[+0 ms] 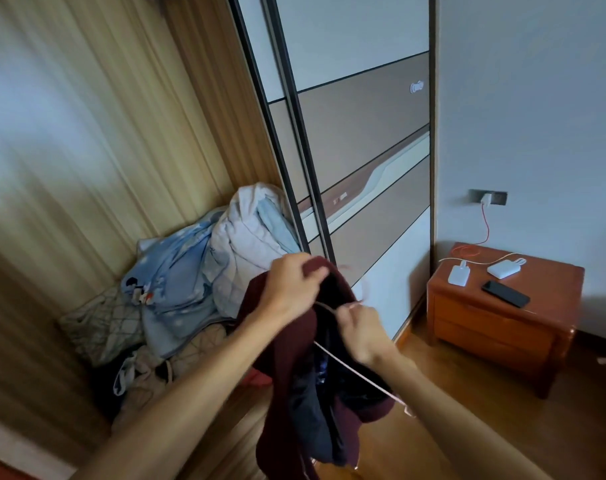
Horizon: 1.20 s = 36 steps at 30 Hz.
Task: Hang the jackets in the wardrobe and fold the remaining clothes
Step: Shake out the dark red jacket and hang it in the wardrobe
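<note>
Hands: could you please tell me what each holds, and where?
Left hand grips the jacket at its top; right hand pinches the hanger near its hook.

The left hand (pixel 289 285) grips the maroon jacket (pixel 294 368) at its top edge; just below, the right hand (pixel 358 329) pinches what seems a pale hanger (pixel 350 367) inside it.

A home bedroom, it seems — sliding wardrobe (pixel 357 140), curtains (pixel 97 133), heaped bedding (pixel 225 251), wooden nightstand (pixel 495 327).

On the right, a wooden nightstand (pixel 485 323) stands on the wood floor (pixel 589 427). On top lie a black phone (pixel 505 293) and white devices (pixel 504 268).
</note>
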### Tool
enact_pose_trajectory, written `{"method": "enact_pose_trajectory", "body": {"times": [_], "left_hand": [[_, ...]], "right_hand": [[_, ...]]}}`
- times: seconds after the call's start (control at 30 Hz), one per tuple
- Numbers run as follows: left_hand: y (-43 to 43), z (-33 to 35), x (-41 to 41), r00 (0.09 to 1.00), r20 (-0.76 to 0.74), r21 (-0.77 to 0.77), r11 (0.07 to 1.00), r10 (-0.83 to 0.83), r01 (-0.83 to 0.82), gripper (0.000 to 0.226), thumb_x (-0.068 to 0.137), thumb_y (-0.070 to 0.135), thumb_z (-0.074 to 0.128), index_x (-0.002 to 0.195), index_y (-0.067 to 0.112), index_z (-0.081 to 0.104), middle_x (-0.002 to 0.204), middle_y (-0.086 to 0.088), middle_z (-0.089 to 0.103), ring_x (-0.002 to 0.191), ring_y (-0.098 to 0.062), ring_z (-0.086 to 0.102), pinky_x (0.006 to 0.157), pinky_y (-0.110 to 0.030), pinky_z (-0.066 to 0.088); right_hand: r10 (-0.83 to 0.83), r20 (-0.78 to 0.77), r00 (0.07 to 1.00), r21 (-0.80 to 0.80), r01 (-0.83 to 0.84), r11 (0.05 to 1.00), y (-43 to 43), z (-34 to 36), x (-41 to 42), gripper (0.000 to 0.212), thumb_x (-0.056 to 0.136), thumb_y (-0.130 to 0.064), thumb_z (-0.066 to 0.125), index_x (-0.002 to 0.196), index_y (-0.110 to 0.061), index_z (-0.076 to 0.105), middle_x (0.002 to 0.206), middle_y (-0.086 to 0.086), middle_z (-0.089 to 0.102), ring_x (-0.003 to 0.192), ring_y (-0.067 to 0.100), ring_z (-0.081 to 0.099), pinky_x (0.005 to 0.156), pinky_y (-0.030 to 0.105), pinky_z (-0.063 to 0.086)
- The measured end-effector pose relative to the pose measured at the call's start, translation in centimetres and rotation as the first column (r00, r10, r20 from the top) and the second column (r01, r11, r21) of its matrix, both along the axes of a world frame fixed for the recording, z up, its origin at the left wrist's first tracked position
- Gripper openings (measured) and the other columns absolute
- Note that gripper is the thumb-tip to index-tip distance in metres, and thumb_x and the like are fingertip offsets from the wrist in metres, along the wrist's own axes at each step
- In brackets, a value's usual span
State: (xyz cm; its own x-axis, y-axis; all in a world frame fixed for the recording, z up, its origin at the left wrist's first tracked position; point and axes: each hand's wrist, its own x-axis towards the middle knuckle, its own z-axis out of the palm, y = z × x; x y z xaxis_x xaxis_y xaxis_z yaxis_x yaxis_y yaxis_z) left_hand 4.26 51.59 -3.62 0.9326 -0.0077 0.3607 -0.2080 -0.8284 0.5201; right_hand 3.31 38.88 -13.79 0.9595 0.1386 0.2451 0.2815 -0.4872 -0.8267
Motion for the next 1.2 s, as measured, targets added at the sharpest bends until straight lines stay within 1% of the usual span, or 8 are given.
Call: {"method": "enact_pose_trajectory", "body": {"times": [0.27,0.43,0.6,0.73,0.9,0.97,1.03,1.2], "left_hand": [[1.8,0.3,-1.5,0.976,-0.136,-0.115,0.981,-0.168,0.153,0.015,0.085,0.036,0.076,0.089,0.022,0.077,0.084,0.006,0.074,0.079,-0.008,0.067,0.067,-0.024,0.047],[3.7,-0.4,0.2,0.957,-0.044,0.507,0.819,-0.287,0.269,0.048,0.085,0.07,0.055,0.102,0.027,0.066,0.112,0.013,0.058,0.108,-0.009,0.049,0.091,-0.033,0.043],[1.7,-0.9,1.0,0.94,-0.258,0.582,0.741,-0.222,0.335,0.062,0.084,0.074,0.054,0.066,0.015,0.047,0.071,0.003,0.054,0.072,-0.016,0.053,0.062,-0.034,0.036],[-0.8,-1.8,1.0,0.902,-0.344,0.513,0.753,-0.261,0.413,0.057,0.09,0.065,0.055,0.063,0.02,0.035,0.06,0.006,0.047,0.054,-0.011,0.046,0.05,-0.029,0.027],[-1.4,-1.4,1.9,0.917,-0.306,0.514,0.766,-0.257,0.386,0.053,0.093,0.06,0.055,0.063,0.019,0.037,0.063,0.004,0.049,0.056,-0.011,0.046,0.051,-0.028,0.029],[-0.4,-1.4,2.6,0.928,-0.293,0.492,0.796,-0.231,0.354,0.058,0.09,0.065,0.053,0.065,0.014,0.044,0.066,0.0,0.056,0.06,-0.015,0.053,0.055,-0.031,0.036],[0.5,-1.5,2.8,0.945,-0.25,0.49,0.815,-0.209,0.31,0.068,0.087,0.071,0.051,0.068,0.006,0.049,0.067,-0.006,0.06,0.064,-0.021,0.057,0.059,-0.035,0.041],[1.7,-0.2,1.1,0.952,-0.138,0.403,0.863,-0.272,0.305,0.064,0.081,0.073,0.05,0.058,0.013,0.053,0.055,0.0,0.06,0.054,-0.016,0.058,0.054,-0.034,0.044]], "right_hand": [[-0.211,-0.045,0.976,0.242,0.216,0.946,-1.4,-0.5,1.0,0.053,0.1,-0.021,0.044,0.05,-0.017,0.027,0.046,-0.001,0.033,0.05,0.016,0.031,0.054,0.036,0.027],[-0.205,-0.035,0.978,0.396,0.202,0.896,-3.5,-0.2,1.1,0.041,0.087,-0.032,0.044,0.052,-0.019,0.026,0.048,-0.004,0.027,0.049,0.01,0.025,0.049,0.028,0.022],[-0.151,0.015,0.988,0.326,0.138,0.935,-5.7,-0.2,1.6,0.045,0.082,-0.038,0.041,0.048,-0.012,0.027,0.046,0.001,0.028,0.047,0.013,0.028,0.05,0.036,0.023],[-0.174,0.079,0.981,0.158,0.161,0.974,-8.2,-0.9,2.1,0.047,0.095,-0.03,0.047,0.052,-0.018,0.034,0.048,-0.007,0.037,0.049,0.009,0.036,0.055,0.032,0.028],[-0.33,0.4,0.855,0.053,0.338,0.94,-11.3,-5.7,0.3,0.014,0.098,-0.032,0.055,0.107,-0.021,0.057,0.107,-0.012,0.053,0.1,0.005,0.047,0.089,0.017,0.036],[-0.296,0.315,0.902,-0.026,0.32,0.947,-12.3,-9.0,-1.2,0.008,0.093,-0.032,0.054,0.097,-0.026,0.056,0.093,-0.011,0.057,0.084,0.008,0.051,0.074,0.023,0.042],[-0.2,0.013,0.98,-0.188,0.199,0.962,-12.5,-12.8,-2.2,0.011,0.083,-0.036,0.051,0.086,-0.027,0.055,0.08,-0.01,0.061,0.072,0.013,0.057,0.061,0.031,0.047],[-0.138,-0.526,0.839,-0.404,-0.105,0.909,-11.0,-21.2,-1.2,0.039,0.089,-0.028,0.049,0.123,-0.014,0.062,0.122,0.008,0.065,0.111,0.026,0.063,0.088,0.035,0.053]]}}
